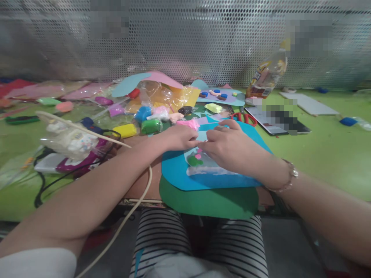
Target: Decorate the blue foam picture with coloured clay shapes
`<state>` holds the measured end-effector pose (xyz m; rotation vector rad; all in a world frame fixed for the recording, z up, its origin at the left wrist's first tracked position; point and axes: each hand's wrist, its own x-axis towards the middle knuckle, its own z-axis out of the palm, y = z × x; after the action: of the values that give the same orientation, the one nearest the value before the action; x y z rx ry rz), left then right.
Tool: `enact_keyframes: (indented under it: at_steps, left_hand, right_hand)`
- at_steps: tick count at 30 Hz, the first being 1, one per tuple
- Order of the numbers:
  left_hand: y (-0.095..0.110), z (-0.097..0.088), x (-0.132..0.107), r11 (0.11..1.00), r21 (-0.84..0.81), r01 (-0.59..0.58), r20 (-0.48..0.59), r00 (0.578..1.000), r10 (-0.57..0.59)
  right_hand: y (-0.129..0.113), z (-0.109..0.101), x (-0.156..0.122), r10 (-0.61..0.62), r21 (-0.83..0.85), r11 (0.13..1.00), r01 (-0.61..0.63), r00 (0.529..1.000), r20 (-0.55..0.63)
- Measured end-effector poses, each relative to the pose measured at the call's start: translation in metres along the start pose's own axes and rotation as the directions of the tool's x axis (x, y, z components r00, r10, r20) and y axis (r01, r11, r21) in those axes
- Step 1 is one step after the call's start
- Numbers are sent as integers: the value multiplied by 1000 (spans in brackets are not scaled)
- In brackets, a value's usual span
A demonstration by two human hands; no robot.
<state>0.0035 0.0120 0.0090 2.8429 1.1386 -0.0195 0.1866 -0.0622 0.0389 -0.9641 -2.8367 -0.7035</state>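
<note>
Your two hands meet over the blue card

From the head view, your left hand point(182, 137) and right hand point(227, 146) come together with fingertips touching or nearly so, low over the blue card point(174, 170). Fingers are bent in on both; you cannot tell whether either grip is released or pinching something. The card lies in front of you on the worktop point(324, 143), partly over a green sheet point(208, 202). It bears a green patch point(194, 161), pink bits point(198, 156) and a white strip point(208, 170). Pink clay point(189, 124) sits just beyond your left hand; red-handled scissors point(251, 119) lie beyond your right, beside a phone point(262, 121).
</note>
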Motion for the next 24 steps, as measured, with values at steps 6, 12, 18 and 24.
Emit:
enact_keyframes:
  at_steps: [6, 12, 18, 24]
  left_hand:
    - [-1, 2, 0, 1000, -5, 10, -6, 1000, -10]
    - [-2, 2, 1, 1000, -9, -2, -14, 1000, 2]
    - [0, 1, 0, 1000, -10, 2, -10, 1000, -2]
    - [-2, 2, 0, 1000, -17, -5, -13, 1000, 5]
  right_hand:
    - [-1, -1, 0, -10, -4, 1000, 10, 1000, 29]
    - [-1, 0, 0, -41, -7, 999, 41, 999, 19]
    - [-2, -1, 0, -51, -28, 998, 52, 998, 32]
    - [-1, -1, 0, -59, -28, 998, 60, 997, 47]
